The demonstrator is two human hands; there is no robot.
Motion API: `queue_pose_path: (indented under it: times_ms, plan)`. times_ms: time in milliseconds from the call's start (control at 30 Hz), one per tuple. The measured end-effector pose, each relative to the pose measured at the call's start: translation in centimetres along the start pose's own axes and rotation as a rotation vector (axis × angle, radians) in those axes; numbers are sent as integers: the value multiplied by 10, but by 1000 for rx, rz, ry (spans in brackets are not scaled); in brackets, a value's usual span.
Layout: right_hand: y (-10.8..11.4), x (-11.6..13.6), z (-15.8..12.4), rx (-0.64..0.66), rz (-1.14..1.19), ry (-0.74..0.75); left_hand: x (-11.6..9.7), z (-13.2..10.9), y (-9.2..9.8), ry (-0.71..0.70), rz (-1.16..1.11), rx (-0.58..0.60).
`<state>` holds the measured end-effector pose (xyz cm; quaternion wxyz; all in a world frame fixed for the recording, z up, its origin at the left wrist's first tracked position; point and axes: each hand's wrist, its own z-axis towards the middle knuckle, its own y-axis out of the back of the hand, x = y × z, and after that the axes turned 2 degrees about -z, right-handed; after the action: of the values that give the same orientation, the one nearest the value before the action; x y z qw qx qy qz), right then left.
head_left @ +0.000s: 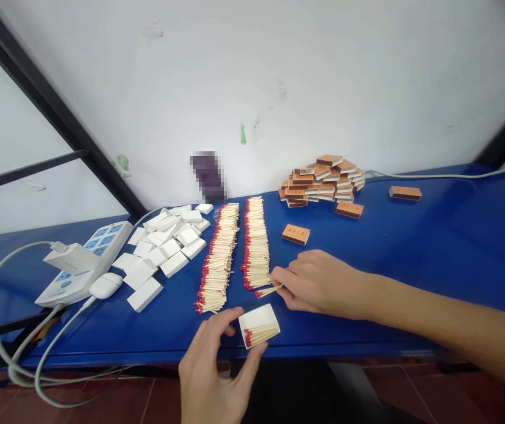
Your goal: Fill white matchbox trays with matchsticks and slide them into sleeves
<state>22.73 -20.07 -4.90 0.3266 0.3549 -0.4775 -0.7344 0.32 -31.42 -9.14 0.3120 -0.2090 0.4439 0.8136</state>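
"What do we hold nearest us?"
"Our left hand (pixel 214 362) grips a white tray (pixel 252 318) between thumb and fingers, by the front of the blue table (pixel 389 265); the matches inside (pixel 261 334) lie crosswise, heads left."
"Beyond it?"
"Our right hand (pixel 312 282) pinches a few loose matches (pixel 268 291), also crosswise, heads left. We seem mid-filling; the next move calls for lowering them in parallel."

Narrow gap between match rows (pixel 220 256) — white boxes (pixel 171 248) left, matchbox pile (pixel 323 189) right
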Motion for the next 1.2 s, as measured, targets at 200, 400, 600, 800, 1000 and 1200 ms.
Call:
queue_pose_path:
  times_ms: [200, 400, 600, 800, 1000, 1200]
  plan:
    - [2, 24, -2, -154, 100, 136, -4, 0, -3, 5, 19, -22]
    - [5, 30, -4, -26, 284, 66, -4, 3, -3, -48, 10, 6]
    - [7, 29, -4, -120, 373, 97, -4, 4, -3, -132, -49, 31]
    - [7, 24, -2, -247, 372, 113, -3, 3, -1, -124, -22, 81]
    - [1, 8, 3, -209, 379, -62, -4, 3, -2, -114, -21, 89]
    - [-6, 3, 9, -99, 411, -133, -4, 5, -1, -108, -38, 105]
